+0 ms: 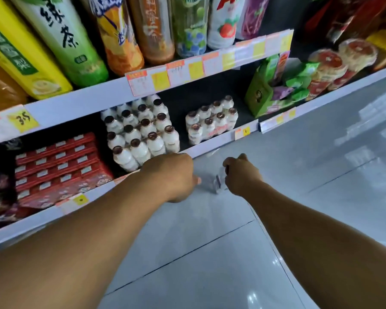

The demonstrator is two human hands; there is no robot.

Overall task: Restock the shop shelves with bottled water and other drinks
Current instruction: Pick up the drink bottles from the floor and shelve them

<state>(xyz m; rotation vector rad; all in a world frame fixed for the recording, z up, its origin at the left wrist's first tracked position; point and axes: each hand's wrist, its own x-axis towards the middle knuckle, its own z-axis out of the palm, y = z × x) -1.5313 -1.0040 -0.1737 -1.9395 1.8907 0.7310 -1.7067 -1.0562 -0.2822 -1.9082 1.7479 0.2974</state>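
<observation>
Left hand (172, 177), right hand (241, 175): curled fingers (228, 162) gripping clear wrap (218, 182).

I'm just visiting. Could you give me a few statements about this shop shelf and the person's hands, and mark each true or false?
1. Small white bottles stand on the lower shelf. True.
2. Both hands are up at the top shelf. False: the left hand and right hand are low, in front of the lower shelf.
3. Red boxes lie left of the white bottles. True.
4. The floor is dark wood. False: the floor is pale, glossy tile.
</observation>
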